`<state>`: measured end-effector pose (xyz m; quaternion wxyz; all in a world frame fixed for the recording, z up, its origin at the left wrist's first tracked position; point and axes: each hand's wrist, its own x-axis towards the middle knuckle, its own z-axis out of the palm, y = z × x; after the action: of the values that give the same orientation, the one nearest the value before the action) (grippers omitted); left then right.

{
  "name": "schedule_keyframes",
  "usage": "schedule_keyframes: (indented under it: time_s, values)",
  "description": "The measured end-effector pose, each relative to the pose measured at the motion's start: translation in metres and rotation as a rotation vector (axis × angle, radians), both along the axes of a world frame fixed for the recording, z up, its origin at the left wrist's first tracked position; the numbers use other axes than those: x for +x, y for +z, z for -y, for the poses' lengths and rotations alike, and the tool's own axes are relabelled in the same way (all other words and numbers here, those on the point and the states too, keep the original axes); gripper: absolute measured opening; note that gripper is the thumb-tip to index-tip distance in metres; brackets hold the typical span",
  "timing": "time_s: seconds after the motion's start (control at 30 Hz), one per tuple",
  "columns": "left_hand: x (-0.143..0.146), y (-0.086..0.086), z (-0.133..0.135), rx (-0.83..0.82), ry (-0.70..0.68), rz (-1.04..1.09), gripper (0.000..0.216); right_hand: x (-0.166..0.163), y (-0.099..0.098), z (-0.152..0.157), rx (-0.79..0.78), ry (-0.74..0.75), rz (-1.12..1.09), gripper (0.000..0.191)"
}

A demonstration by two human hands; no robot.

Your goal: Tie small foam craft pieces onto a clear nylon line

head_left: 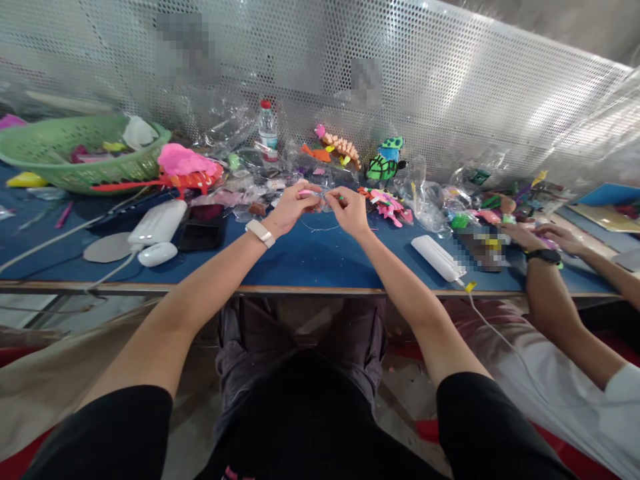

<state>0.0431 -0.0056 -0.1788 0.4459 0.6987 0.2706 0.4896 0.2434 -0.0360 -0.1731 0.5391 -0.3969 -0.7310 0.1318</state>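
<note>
- L hand point(293, 208): fingers pinched shut on small pink piece point(306, 193), held over mid blue table point(310, 260).
- R hand point(351, 211): fingertips closed on thin green-tipped bit point(341, 197), just beside L hand.
- White power bank point(157, 223): on table, left of L forearm.
- Green basket point(65, 175): far left.
- Co-worker's hand point(564, 237): far right, among toy parts.

Over the blue table point(310, 257) the left hand point(293, 208), which wears a white wristband point(260, 233), pinches a pink piece point(307, 193) and the right hand point(351, 212) pinches a green-tipped bit point(341, 197) just beside it, with a bottle point(269, 131) behind, a green basket point(75, 157) far left and another person's hand point(520, 235) at the right.
</note>
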Motion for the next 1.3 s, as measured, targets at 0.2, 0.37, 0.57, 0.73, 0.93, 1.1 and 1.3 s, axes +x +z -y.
schedule_keyframes:
  time_s: [0.2, 0.37, 0.57, 0.73, 0.93, 1.1, 1.3]
  values:
    - [-0.003, 0.0, 0.006, 0.58, 0.392, -0.402, 0.034, -0.002, -0.008, -0.009, -0.174, 0.012, -0.185, 0.035]
    - [-0.005, 0.0, 0.008, 0.765, 0.489, -0.537, 0.027, -0.007, -0.011, -0.011, -0.275, 0.086, -0.248, 0.045]
    - [-0.007, -0.004, 0.003, 0.905, 0.525, -0.645, 0.027, -0.009, -0.01, -0.005, -0.258, 0.055, -0.252, 0.043]
    - [-0.01, -0.003, 0.001, 1.054, 0.522, -0.761, 0.036, -0.009, -0.011, -0.005, -0.268, 0.062, -0.233, 0.042]
    - [-0.005, -0.004, 0.006, 0.939, 0.487, -0.552, 0.045, -0.009, -0.013, -0.009, -0.235, 0.065, -0.243, 0.039]
    - [0.004, 0.0, 0.008, 0.4, 0.367, -0.046, 0.042, -0.009, -0.011, -0.002, -0.213, 0.161, -0.282, 0.049]
    - [0.007, 0.0, 0.001, -0.211, 0.111, 0.148, 0.036, -0.013, -0.013, 0.003, -0.225, 0.168, -0.365, 0.053]
